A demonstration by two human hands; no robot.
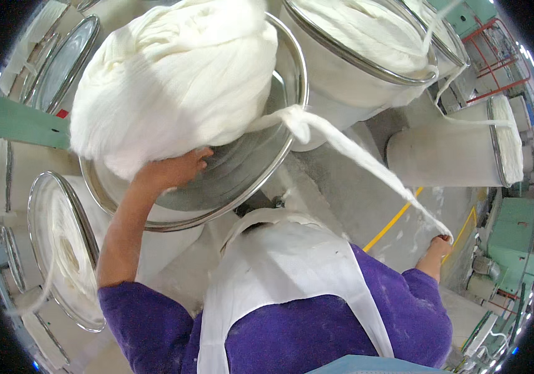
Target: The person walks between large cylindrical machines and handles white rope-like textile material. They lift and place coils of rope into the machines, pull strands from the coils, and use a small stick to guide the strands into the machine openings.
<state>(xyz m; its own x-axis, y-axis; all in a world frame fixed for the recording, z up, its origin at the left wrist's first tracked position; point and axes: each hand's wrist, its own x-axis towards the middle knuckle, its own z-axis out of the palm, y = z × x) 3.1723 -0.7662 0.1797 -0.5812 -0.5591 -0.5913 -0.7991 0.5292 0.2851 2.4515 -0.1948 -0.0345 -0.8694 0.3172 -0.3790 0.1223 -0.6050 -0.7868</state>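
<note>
A big rounded bundle of white fibre sliver (pixel 173 87) rises out of a metal-rimmed can (pixel 242 165), filling the upper left of the head view. My left hand (pixel 176 171) is pressed against the bundle's lower side, over the can's mouth. Its fingers are bent, and part of them is hidden in the fibre. A loose rope of sliver (pixel 367 159) runs from the bundle over the can's rim and slants down to the right. Out at arm's length, my right hand (pixel 440 247) is closed around the end of this rope.
Another full can (pixel 367 68) stands beside mine at the far side. One more can (pixel 448 149) is at the right, and a can with coiled sliver (pixel 67 249) is at the left. Green machinery (pixel 513 243) lines the right edge; yellow lines (pixel 395 218) mark the grey floor.
</note>
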